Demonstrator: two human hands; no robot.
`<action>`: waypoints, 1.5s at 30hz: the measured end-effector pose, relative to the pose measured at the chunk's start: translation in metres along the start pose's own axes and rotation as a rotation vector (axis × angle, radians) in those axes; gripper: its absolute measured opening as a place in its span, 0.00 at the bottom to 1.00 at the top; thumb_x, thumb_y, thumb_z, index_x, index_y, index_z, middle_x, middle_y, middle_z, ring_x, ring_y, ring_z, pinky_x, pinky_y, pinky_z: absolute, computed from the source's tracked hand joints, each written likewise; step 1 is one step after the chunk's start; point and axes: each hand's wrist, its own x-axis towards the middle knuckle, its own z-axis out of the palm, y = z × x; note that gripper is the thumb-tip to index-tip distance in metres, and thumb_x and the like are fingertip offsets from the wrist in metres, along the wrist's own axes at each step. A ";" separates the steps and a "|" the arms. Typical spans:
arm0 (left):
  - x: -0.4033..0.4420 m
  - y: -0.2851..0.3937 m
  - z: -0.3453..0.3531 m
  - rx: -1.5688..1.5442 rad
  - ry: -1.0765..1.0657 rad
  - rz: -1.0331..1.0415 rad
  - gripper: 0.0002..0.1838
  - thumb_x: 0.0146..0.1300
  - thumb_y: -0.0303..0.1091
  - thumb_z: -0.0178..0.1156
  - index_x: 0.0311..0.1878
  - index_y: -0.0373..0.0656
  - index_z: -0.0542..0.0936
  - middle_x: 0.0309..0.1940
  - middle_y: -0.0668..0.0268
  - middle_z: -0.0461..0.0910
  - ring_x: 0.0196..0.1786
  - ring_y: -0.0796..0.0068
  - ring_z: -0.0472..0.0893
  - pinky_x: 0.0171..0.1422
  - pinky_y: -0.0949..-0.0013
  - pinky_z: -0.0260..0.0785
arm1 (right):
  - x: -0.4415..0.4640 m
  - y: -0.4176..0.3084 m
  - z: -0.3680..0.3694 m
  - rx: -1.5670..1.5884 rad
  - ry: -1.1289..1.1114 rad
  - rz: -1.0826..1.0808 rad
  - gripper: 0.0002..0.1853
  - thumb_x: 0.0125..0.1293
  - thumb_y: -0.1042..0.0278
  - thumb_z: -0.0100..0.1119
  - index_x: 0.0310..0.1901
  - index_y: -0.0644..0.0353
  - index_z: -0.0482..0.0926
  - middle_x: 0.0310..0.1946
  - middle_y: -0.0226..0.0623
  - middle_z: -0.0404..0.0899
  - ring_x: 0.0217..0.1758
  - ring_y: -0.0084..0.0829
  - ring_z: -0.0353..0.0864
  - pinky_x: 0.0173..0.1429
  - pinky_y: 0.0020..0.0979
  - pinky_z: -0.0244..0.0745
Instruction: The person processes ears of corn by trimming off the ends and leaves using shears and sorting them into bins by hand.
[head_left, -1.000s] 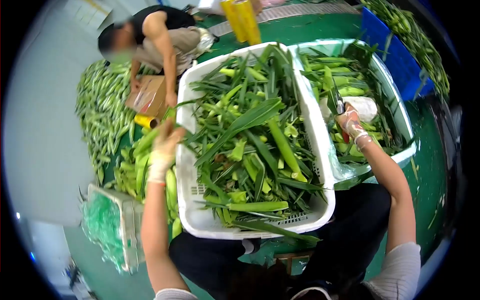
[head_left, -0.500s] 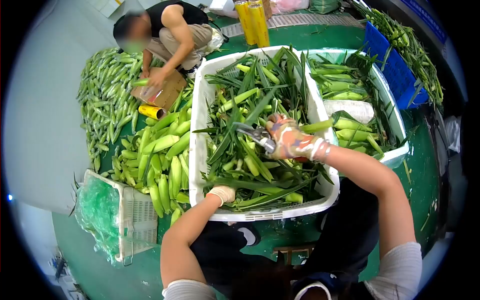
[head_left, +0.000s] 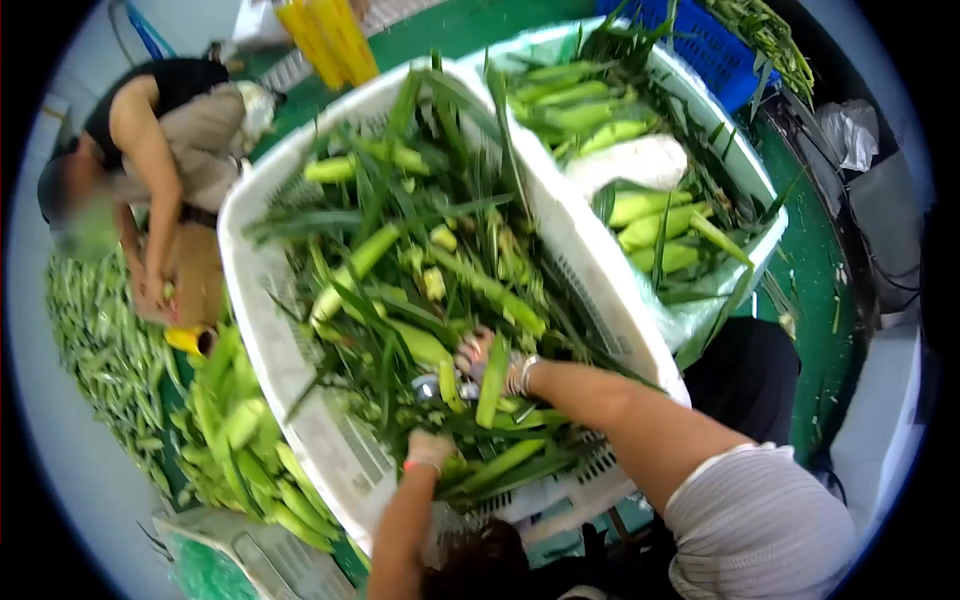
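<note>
The right hand (head_left: 484,362) was reaching into the big white crate (head_left: 258,300), its fingers curled round a metal tool (head_left: 427,387) whose bright end poked out on the hand's left, among the leaves. A cut piece of green stalk (head_left: 491,385) stood up against that hand on its near side, and a green ear of corn (head_left: 420,344) lay just to the left of the fingers; whether they touched it I couldn't tell. The left hand (head_left: 430,447) was down in the same crate, a little nearer the wearer and just below the tool, too blurred to tell whether its fingers were apart or closed on anything. Around both hands the crate was heaped with long leaves, husks and stalk pieces. Right beside it, a second crate (head_left: 718,118) lined with clear plastic (head_left: 690,325) held more green ears (head_left: 640,207) and a white wrapped bundle (head_left: 628,165) lying across them. Beyond that, a blue crate (head_left: 715,62) had leafy stalks (head_left: 770,45) at its edge. On the floor to the left lay a loose pile of unwrapped corn (head_left: 240,430), with a small crate (head_left: 290,555) of green plastic (head_left: 210,570) at its near end. Past the pile, a co-worker (head_left: 165,140) crouched beside a cardboard box (head_left: 197,272).
</note>
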 end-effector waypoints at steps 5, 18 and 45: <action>0.049 -0.058 0.027 -0.117 -0.013 0.120 0.25 0.45 0.45 0.68 0.46 0.41 0.80 0.45 0.59 0.82 0.42 0.64 0.81 0.51 0.65 0.71 | 0.008 -0.022 -0.046 -0.191 0.008 0.073 0.37 0.50 0.43 0.56 0.57 0.64 0.70 0.60 0.53 0.66 0.65 0.48 0.64 0.70 0.55 0.50; -0.260 0.136 -0.126 0.266 0.708 0.157 0.21 0.50 0.43 0.65 0.43 0.37 0.79 0.37 0.50 0.81 0.41 0.51 0.81 0.46 0.58 0.72 | -0.179 -0.055 -0.285 0.672 0.077 0.140 0.27 0.47 0.47 0.64 0.34 0.70 0.76 0.28 0.51 0.79 0.33 0.43 0.80 0.39 0.37 0.74; -0.223 0.131 -0.092 -0.138 0.532 0.655 0.18 0.57 0.32 0.64 0.51 0.41 0.77 0.41 0.59 0.81 0.44 0.67 0.82 0.45 0.70 0.74 | 0.017 0.332 -0.180 0.373 0.493 1.012 0.31 0.44 0.50 0.71 0.46 0.62 0.76 0.43 0.51 0.80 0.46 0.49 0.79 0.50 0.42 0.73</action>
